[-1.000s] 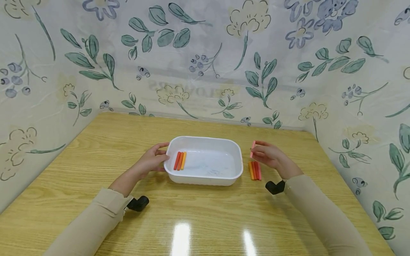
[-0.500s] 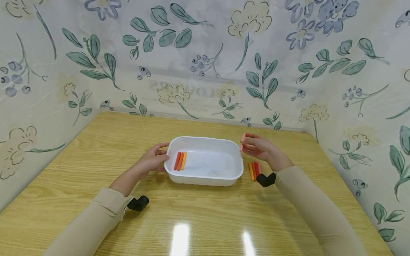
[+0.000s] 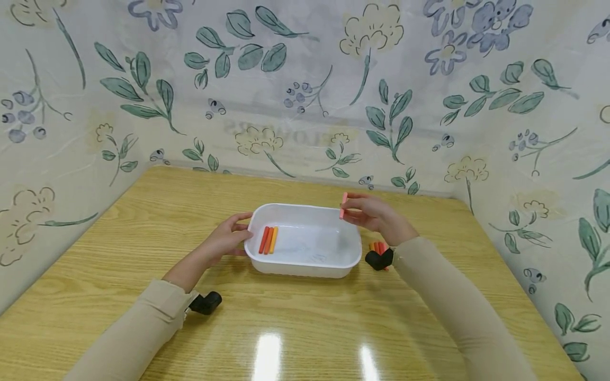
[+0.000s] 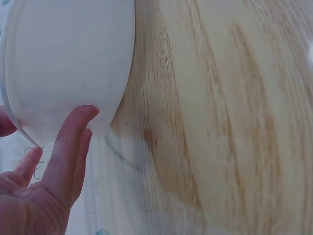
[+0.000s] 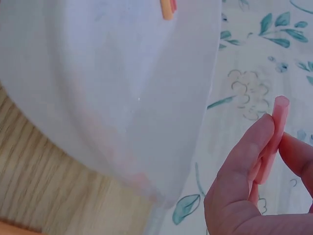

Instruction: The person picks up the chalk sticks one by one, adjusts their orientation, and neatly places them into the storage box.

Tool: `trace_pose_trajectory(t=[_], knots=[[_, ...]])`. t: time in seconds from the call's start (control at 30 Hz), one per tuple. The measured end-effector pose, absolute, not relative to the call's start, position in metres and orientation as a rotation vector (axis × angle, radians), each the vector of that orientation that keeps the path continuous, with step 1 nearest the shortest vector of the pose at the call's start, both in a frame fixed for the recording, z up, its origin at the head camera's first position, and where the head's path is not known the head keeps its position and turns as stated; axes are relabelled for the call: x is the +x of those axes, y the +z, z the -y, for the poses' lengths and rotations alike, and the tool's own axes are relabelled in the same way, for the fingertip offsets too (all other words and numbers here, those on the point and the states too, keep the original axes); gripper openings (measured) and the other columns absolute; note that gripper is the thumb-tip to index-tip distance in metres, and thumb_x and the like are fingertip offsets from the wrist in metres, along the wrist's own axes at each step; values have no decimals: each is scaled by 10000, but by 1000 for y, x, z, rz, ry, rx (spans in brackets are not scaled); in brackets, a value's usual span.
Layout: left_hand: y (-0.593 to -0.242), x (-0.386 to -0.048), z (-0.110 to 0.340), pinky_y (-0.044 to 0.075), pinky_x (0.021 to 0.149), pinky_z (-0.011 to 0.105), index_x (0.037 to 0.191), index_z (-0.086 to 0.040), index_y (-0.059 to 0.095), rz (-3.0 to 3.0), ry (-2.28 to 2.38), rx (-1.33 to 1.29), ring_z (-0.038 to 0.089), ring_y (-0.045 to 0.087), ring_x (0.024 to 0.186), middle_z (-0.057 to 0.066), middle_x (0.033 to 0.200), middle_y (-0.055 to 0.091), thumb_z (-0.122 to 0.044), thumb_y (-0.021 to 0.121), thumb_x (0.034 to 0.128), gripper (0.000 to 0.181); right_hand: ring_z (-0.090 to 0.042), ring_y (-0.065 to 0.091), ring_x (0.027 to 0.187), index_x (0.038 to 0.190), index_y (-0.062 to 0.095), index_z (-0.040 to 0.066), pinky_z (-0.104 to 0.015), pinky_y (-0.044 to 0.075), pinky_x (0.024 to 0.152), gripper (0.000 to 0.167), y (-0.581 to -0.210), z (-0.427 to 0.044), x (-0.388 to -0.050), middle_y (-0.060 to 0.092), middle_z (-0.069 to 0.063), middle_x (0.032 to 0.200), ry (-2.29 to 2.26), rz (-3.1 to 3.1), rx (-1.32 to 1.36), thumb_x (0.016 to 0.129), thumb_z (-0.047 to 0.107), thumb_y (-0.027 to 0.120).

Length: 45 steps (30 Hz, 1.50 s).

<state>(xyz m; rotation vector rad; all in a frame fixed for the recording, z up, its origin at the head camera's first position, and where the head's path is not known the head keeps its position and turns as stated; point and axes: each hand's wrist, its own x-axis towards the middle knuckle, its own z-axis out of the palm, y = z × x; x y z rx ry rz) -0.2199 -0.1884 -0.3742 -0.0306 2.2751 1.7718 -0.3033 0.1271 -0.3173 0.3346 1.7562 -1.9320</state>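
Observation:
A white plastic tray (image 3: 305, 271) rests on the table. My left hand (image 3: 229, 235) holds its left end; in the left wrist view, fingers (image 4: 68, 147) lie against the outer wall, with the thumb at the rim. Inside, near the left end, three sticks (image 3: 268, 240) in red, orange and yellow lie side by side. Above the tray's back right corner, my right hand (image 3: 374, 211) pinches a pink crayon-like stick (image 5: 274, 139) between thumb and fingertips. Several more sticks (image 3: 376, 247) in yellow, orange, red and pink lie right of the tray, partly covered by the black wrist mount.
The wooden table (image 3: 305, 328) reaches back to a floral sheet (image 3: 286, 106) that also hangs at both sides. Black mounts (image 3: 206, 303) stick out at both wrists.
My right hand has moved left and slightly back, carrying the pink crayon-like stick from above the loose sticks to over the tray's back right corner. The left hand stays put.

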Motion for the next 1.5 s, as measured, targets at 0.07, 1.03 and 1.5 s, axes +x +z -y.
trace_pose_trajectory(t=[0.07, 1.03, 1.5], knots=[[-374, -219, 188, 546, 768, 415, 1474, -60, 186, -2281, 1767, -31, 428, 460, 1149, 294, 1375, 308, -70, 449, 956, 581, -226, 585, 872, 1373, 425, 92, -329, 489, 881, 500, -316, -121, -304, 454, -146, 1313, -1928, -1756, 330, 901, 26, 577], [-374, -219, 188, 533, 794, 437, 1472, -54, 183, -2279, 1763, -29, 436, 444, 1167, 295, 1378, 306, -73, 450, 950, 587, -239, 580, 853, 1334, 458, 0, -302, 553, 743, 451, -323, -45, -312, 550, -125, 1072, -1733, -1630, 231, 898, 12, 575], [-371, -218, 187, 526, 800, 453, 1473, -60, 184, -2268, 1764, -33, 437, 447, 1161, 295, 1372, 311, -74, 458, 950, 591, -229, 586, 830, 1255, 492, -76, -331, 551, 759, 356, -336, -18, -315, 577, -134, 941, -1558, -1613, 128, 910, -9, 549]])
